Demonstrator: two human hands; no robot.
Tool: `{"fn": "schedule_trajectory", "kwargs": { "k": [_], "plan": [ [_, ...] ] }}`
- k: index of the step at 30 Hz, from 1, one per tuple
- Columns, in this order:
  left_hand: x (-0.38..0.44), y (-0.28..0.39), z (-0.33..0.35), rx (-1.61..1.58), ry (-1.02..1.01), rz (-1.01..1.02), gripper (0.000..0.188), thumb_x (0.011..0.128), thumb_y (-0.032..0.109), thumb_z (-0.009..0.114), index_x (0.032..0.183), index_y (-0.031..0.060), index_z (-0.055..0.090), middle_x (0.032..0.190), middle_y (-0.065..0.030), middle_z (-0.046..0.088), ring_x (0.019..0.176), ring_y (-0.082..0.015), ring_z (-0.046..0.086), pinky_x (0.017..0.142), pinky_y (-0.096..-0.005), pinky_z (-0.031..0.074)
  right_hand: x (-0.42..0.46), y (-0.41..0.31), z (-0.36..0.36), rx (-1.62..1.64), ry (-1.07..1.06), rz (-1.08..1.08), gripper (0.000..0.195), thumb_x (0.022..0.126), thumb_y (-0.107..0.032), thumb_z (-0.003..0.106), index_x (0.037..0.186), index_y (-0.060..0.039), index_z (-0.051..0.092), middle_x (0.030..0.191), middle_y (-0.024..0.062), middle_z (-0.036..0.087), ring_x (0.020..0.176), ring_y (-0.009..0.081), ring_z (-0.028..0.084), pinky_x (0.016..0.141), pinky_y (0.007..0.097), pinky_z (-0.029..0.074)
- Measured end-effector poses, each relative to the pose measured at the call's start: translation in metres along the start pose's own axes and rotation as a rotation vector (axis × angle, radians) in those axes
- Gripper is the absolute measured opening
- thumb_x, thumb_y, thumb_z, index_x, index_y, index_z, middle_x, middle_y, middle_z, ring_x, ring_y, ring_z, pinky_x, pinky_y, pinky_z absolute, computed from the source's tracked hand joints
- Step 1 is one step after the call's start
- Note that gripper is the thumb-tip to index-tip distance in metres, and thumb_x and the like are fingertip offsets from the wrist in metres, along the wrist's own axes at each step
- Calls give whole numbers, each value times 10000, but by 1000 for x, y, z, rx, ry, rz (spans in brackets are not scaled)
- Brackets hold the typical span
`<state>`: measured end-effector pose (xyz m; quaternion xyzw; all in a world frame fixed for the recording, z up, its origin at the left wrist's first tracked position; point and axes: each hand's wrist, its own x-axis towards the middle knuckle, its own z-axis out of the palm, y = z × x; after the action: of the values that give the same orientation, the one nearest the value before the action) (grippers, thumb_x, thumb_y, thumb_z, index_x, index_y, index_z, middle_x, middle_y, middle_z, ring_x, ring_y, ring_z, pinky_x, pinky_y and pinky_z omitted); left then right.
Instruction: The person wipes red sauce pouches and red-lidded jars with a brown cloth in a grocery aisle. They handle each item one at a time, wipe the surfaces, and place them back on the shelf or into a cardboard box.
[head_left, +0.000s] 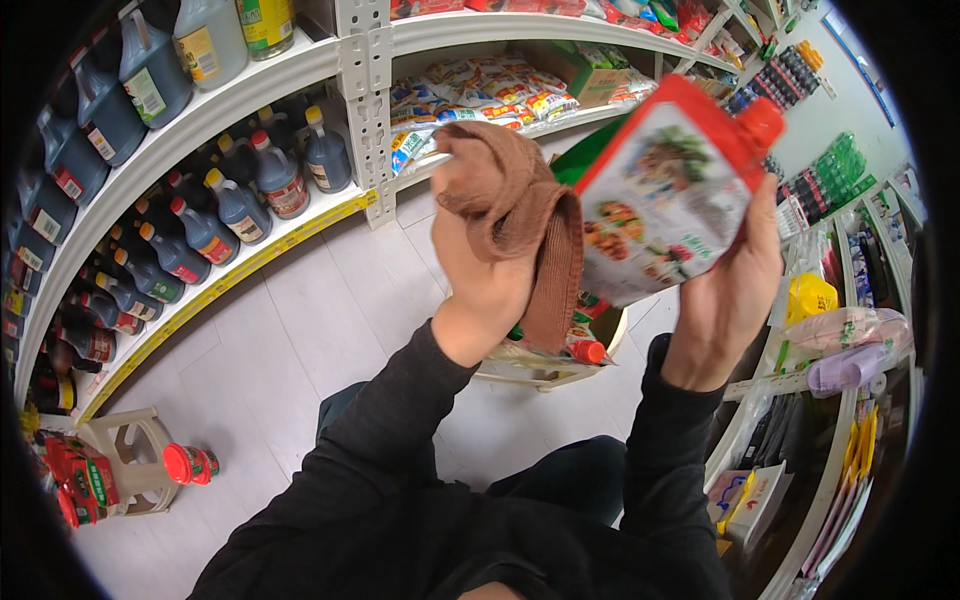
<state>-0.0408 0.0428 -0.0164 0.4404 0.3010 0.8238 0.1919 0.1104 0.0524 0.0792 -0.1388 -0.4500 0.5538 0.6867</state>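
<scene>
My right hand (731, 292) grips a spouted pouch (660, 202) by its lower right side. The pouch has a red cap (761, 124), red and green edges and food pictures on a pale panel. Bunched in my left hand (480, 262) is a brown ribbed cloth (544, 225), which hangs down beside the pouch's left edge. Whether the cloth touches the pouch I cannot tell. Below both hands stands a pale stool (559, 375) with more red-capped packs (589, 350) on it, partly hidden by the cloth and pouch.
Dark bottles (244, 206) and large jugs (154, 67) line the curved-looking left shelves. Bagged goods (487, 90) fill the shelf ahead. Another stool (139, 450) at lower left carries red packs, with red-lidded tubs (190, 463) nearby. Purple slippers (847, 367) and packets crowd the right-hand shelving.
</scene>
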Motion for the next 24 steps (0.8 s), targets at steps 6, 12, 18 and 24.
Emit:
{"fn": "schedule_trajectory", "kwargs": {
  "k": [6, 12, 18, 24],
  "plan": [
    [8, 10, 12, -429, 39, -629, 434, 894, 292, 644, 1201, 28, 485, 1051, -33, 561, 937, -129, 558, 819, -262, 447, 40, -14, -26, 261, -213, 40, 305, 991, -197, 431, 1198, 10, 514, 1202, 161, 591, 1087, 257, 588, 942, 435, 471],
    [9, 29, 19, -560, -111, -939, 476, 875, 262, 667, 1236, 42, 446, 1074, -37, 572, 930, -104, 567, 799, -251, 458, 45, -4, -31, 279, -262, -22, 305, 985, -202, 444, 1205, -6, 523, 1154, 144, 621, 1019, 258, 621, 888, 435, 502],
    [6, 1, 10, -464, -145, -797, 314, 869, 148, 657, 1117, 11, 522, 1044, -47, 598, 942, -97, 571, 815, -252, 452, 43, -3, -30, 175, -305, -89, 305, 986, -217, 447, 1195, -15, 538, 1152, 130, 625, 1036, 250, 616, 904, 419, 491],
    [3, 20, 14, -370, -225, -700, 326, 891, 72, 580, 1196, 8, 482, 1101, -63, 592, 1032, -139, 570, 908, -300, 453, 62, -18, -51, 144, -343, -186, 200, 960, -170, 456, 976, 22, 507, 810, 70, 490, 772, 172, 468, 670, 278, 434]
  ]
}}
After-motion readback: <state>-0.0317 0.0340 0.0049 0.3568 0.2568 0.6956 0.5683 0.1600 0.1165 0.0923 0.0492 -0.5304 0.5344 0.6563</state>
